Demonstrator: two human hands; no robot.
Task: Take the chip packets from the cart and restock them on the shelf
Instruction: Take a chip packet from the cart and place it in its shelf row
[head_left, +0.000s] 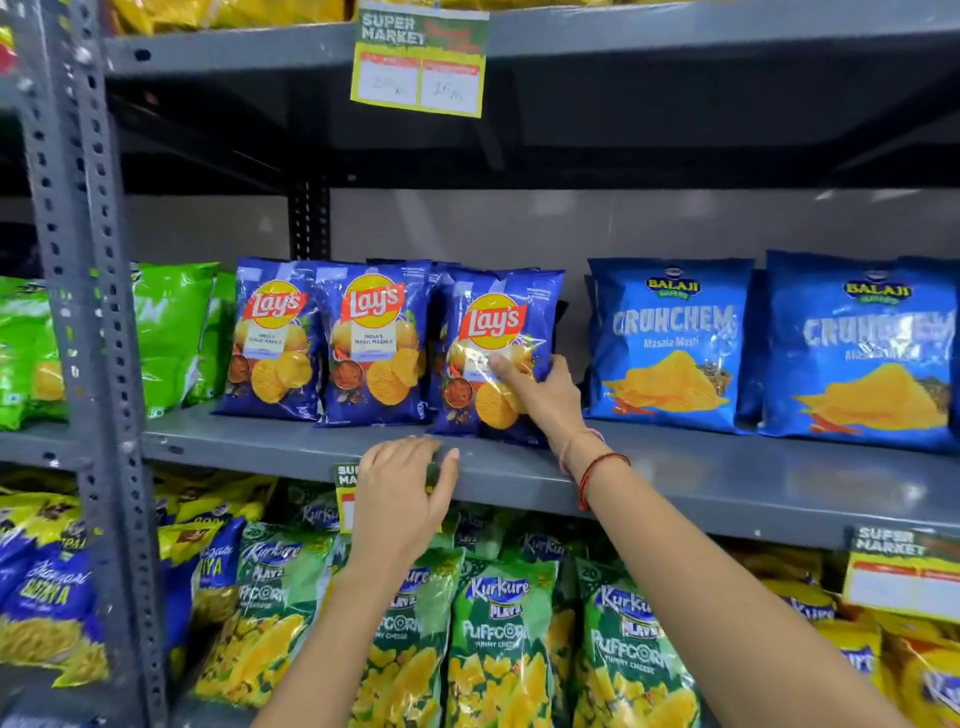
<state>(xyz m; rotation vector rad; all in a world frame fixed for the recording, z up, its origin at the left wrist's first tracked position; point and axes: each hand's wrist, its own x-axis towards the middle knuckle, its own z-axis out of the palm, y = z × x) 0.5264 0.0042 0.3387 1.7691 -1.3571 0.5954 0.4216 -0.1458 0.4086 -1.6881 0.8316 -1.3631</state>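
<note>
Packet stands upright on shelf, right hand gripping it.

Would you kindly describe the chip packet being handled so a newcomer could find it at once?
Look at the grey metal middle shelf, where three dark blue Lay's packets stand between green packets and light blue Balaji packets. It is the rightmost blue Lay's packet, tilted, the only one with the right hand on it.

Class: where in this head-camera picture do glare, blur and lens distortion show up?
Head view: glare on the Lay's packet under the right hand; price tag writing blurred; left shelf upright bowed by the wide lens.
</note>
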